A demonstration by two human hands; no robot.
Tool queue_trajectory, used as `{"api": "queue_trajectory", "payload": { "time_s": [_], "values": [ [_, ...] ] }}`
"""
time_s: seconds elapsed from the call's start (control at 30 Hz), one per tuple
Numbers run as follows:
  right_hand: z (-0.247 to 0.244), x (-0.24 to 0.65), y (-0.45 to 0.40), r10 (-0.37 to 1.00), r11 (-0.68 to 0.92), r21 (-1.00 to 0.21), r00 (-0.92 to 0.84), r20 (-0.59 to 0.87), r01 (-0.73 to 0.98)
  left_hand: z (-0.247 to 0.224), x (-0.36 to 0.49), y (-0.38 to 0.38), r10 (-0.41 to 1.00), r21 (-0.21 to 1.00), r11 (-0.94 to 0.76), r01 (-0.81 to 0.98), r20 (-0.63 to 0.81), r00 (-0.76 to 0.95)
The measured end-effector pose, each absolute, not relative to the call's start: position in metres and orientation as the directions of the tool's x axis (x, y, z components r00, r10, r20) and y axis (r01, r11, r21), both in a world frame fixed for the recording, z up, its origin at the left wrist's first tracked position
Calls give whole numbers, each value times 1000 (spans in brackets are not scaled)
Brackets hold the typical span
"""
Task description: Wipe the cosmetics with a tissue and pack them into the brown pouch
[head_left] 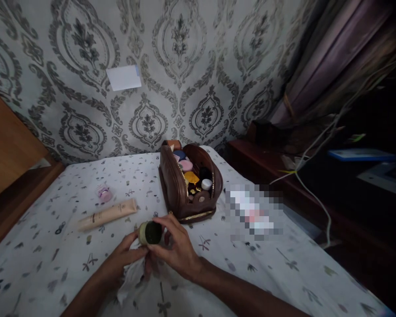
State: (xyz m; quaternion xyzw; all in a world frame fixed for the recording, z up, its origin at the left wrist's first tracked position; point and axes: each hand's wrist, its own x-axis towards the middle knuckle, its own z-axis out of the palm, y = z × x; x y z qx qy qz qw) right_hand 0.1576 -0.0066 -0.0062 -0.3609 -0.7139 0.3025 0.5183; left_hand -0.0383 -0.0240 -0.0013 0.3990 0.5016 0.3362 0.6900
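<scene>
Both hands meet around a small jar (151, 232) with a dark green lid and a pale yellowish body. My left hand (128, 252) is closed on the jar's pale side, with a crumpled white cloth or tissue (132, 276) hanging beneath its fingers. Thumb and fingers of my right hand (178, 247) grip the dark lid end. Just beyond stands a brown leather toiletry bag (172, 182), unzipped and filled with cosmetics, among them a white-lidded jar (206, 184). A beige squeeze tube (108, 214) lies to the left, near a small pink item (104, 193) in clear wrap.
Everything rests on a white printed bedsheet (69, 273). Right of the bag is a pixelated patch (254, 213). White cables (317, 198) hang over a dark reddish wooden ledge (244, 160) at the right. A wooden panel (13, 132) stands left; patterned wallpaper (181, 66) covers the back.
</scene>
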Motion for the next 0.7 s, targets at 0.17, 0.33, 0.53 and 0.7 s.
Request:
{"api": "queue_trajectory", "payload": {
  "time_s": [0.17,0.33,0.53,0.7],
  "values": [
    [-6,158,-8,827,560,-799,-204,524,219,9,-31,-25,871,908,416,-53,-381,311],
    [2,160,-8,778,628,-750,-207,593,209,16,-28,-23,864,916,400,-28,-366,345],
    [28,170,-7,737,676,-705,-180,651,216,15,-31,-24,850,926,378,-17,-339,404],
    [75,208,6,697,682,-634,-60,715,364,21,-29,-22,823,936,352,29,-324,466]
  ]
}}
